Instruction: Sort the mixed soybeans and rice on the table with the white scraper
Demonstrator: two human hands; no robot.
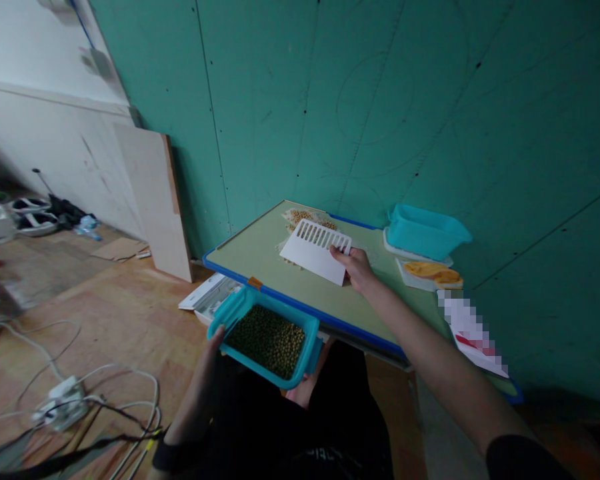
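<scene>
My left hand (217, 341) grips the left end of a turquoise plastic tub (311, 340), held slightly tilted over my lap beside the table's front edge. Inside lie dark green beans (257, 333) and pale yellow soybeans (291, 341). Over the table, my right hand (355, 265) is closed on the right end of a flat white plate (313, 257) with a row of slots along its far edge. Behind and partly beneath that plate, a pile of soybeans (297, 216) is spread on the tabletop. A few loose beans show by its near edge.
The small table (240, 257) has a blue rim and stands against a green wall. At its right are another turquoise tub (425, 230), a white tray with a yellow-brown item (433, 272) and a printed packet (473, 333). Cables and a power strip (63, 403) lie on the floor at left.
</scene>
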